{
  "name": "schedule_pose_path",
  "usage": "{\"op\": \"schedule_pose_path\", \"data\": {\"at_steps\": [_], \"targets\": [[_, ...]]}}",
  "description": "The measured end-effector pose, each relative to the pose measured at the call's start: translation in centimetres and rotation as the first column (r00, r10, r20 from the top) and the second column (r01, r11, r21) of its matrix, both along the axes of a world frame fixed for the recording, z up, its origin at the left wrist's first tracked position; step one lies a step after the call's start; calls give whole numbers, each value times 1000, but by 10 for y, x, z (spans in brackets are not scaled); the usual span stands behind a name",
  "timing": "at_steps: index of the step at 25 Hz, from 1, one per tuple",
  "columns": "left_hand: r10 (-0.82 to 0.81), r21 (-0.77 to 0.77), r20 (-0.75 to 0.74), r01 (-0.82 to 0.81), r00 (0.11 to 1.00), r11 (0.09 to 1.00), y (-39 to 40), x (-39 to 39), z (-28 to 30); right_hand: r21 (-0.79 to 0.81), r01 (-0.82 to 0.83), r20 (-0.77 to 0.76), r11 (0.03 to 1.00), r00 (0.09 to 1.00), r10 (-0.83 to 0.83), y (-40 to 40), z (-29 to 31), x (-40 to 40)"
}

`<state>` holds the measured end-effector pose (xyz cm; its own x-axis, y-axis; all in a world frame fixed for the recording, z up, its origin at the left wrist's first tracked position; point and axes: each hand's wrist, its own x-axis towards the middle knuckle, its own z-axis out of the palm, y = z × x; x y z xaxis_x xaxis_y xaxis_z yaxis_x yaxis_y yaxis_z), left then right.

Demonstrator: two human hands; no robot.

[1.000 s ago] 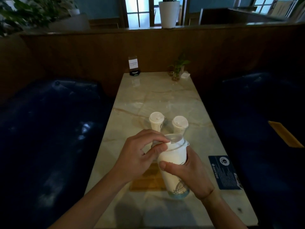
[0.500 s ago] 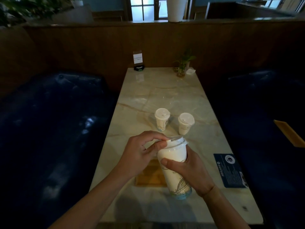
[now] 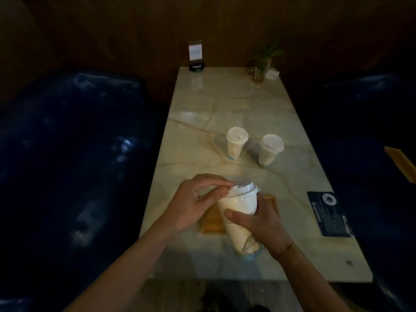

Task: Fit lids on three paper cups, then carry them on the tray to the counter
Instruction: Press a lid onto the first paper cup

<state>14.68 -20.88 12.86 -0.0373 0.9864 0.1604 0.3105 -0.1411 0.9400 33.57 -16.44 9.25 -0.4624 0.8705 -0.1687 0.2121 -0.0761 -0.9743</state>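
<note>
Above the wooden tray (image 3: pixel 211 221), right hand (image 3: pixel 263 224) grips a tilted paper cup (image 3: pixel 240 219) while left hand (image 3: pixel 198 199) pinches its half-seated lid (image 3: pixel 244 188); pressing evenly around the rim should seat it.

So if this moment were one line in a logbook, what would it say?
step: lidding third cup | right hand: grips cup | left hand: presses lid on rim | lidded cups on table: two | tray: bare

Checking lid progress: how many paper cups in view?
3. Two lidded cups stand mid-table: left cup, right cup. The third cup is held in the right hand.
</note>
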Motion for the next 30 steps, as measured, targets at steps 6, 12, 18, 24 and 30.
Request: {"op": "schedule_pose_path", "data": {"at_steps": [6, 12, 18, 24, 30], "targets": [[-41, -153, 281, 87, 959, 984, -2, -20, -41, -85, -29, 2, 996, 1000, 29, 13, -34, -12], [13, -151, 185, 16, 983, 988, 25, -36, -61, -86, -119, 87, 989, 988, 127, 52, -73, -25], [73, -155, -67, -82, 995, 984, 42, -51, -101, 1, -77, 132, 997, 988, 77, 75, -128, -41], [102, -185, -143, -128, 984, 974, 49, -54, -134, -31, -68, 120, 997, 990, 71, 81, -155, -57], [73, -132, -251, -109, 965, 985, 46, -56, -149, -14, -91, 169, 996, 981, 92, 81, -170, -62]]}}
